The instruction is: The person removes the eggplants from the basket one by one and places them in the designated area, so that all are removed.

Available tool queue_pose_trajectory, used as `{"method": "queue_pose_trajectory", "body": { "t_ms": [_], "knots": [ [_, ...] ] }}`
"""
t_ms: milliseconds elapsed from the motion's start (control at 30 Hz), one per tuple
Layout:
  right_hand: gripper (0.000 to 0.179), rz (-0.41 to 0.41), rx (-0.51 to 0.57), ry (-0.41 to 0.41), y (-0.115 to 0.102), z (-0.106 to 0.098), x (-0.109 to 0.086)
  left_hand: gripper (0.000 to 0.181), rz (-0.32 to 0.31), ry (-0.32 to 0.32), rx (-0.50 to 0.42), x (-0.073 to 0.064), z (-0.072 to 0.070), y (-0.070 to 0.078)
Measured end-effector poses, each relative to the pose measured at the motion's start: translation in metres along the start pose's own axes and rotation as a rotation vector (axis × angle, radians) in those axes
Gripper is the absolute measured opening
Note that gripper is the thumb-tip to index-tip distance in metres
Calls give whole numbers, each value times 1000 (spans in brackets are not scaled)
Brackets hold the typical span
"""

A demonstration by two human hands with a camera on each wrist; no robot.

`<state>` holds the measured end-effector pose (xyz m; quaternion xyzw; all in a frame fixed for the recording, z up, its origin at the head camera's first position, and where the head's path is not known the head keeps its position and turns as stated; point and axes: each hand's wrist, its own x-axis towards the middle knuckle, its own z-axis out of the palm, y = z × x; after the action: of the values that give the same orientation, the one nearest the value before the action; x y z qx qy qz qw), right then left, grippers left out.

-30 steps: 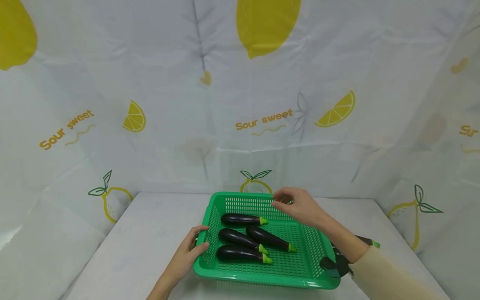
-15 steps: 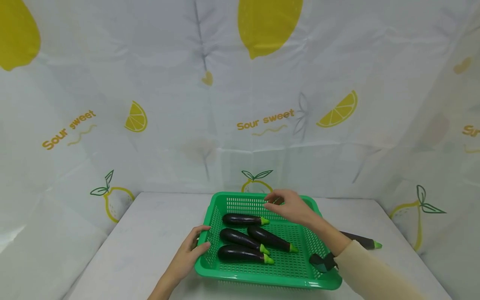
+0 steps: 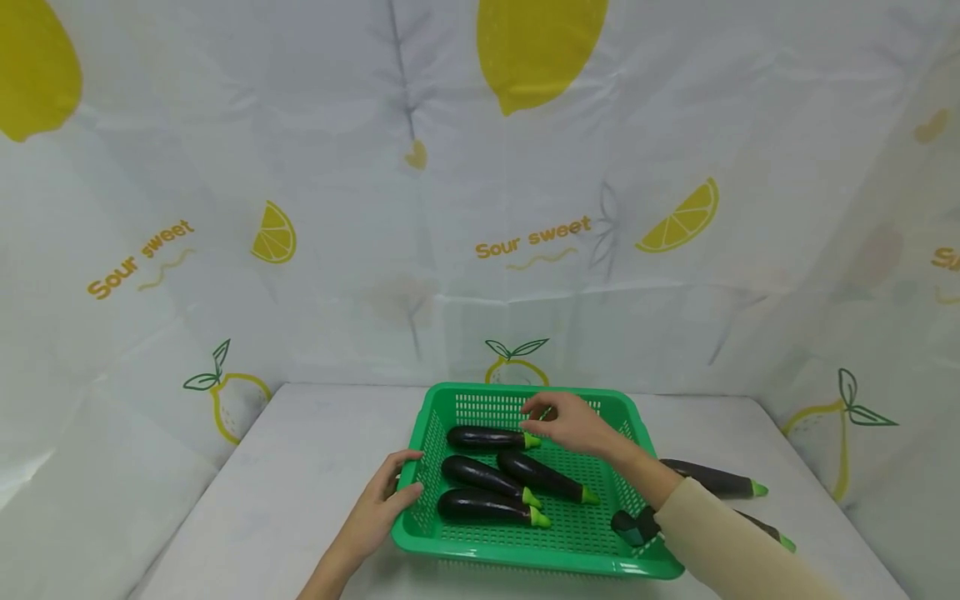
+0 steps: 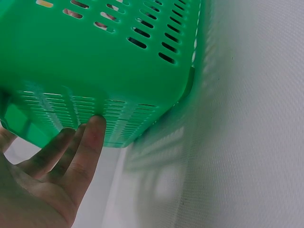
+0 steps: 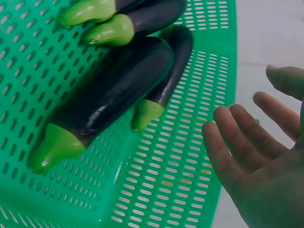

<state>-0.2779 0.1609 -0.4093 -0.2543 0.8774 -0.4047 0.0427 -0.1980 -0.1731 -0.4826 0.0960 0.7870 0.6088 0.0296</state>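
Note:
In the head view, my left hand [image 3: 375, 508] holds the left rim of a green slotted plastic basket [image 3: 540, 560], index finger and thumb over the rim. The left wrist view shows other fingers [image 4: 85, 147] against its outer wall. Several dark purple eggplants [image 3: 487, 507] with bright green caps lie inside, mostly toward the left. My right hand [image 3: 570, 423] hovers over the basket's back part, near the cap of the rearmost eggplant [image 3: 487, 438]. Its fingers are loosely bent and hold nothing; the right wrist view shows them apart from the eggplants [image 5: 114, 90].
Two more eggplants lie on the white table [image 3: 300, 467] right of the basket: one eggplant [image 3: 712, 479] in plain sight, the other eggplant [image 3: 768, 527] partly behind my right sleeve [image 3: 742, 542]. A dark wrist device [image 3: 636, 527] shows below my right forearm. A lemon-print curtain [image 3: 360, 250] surrounds the table.
My right hand has moved left and slightly down over the basket, and more of the eggplants on the right has come into sight. The left hand keeps its place on the rim.

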Motion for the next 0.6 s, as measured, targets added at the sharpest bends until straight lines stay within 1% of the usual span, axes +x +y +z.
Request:
{"method": "queue_pose_trajectory", "body": {
  "t_ms": [133, 367, 600],
  "knots": [
    [38, 11, 0, -33, 4, 6, 0, 43, 3, 1, 10, 0, 0, 0],
    [37, 56, -1, -80, 5, 15, 0, 43, 15, 6, 23, 0, 1, 0],
    [37, 57, -5, -134, 10, 23, 0, 43, 18, 0, 17, 0, 1, 0]
  ]
}}
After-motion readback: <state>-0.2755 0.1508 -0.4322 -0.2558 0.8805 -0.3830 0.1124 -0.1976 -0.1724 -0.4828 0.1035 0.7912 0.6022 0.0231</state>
